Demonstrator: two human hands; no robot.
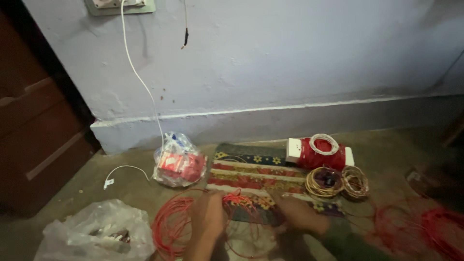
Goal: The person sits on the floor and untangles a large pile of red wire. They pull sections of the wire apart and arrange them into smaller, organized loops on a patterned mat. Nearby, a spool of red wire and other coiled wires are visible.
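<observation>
1. Your left hand, low centre of the frame, curls around the red wire loops.
2. Your right hand, blurred beside it, reaches leftward over the patterned mat; I cannot tell its grip.

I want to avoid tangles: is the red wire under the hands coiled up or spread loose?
Spread loose: the red wire lies in wide, uneven loops on the floor around the left hand.

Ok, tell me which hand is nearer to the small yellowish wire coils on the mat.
Right. The right hand lies just below-left of the yellowish wire coils, on the patterned mat. The left hand is farther left, at the loose red wire.
</observation>
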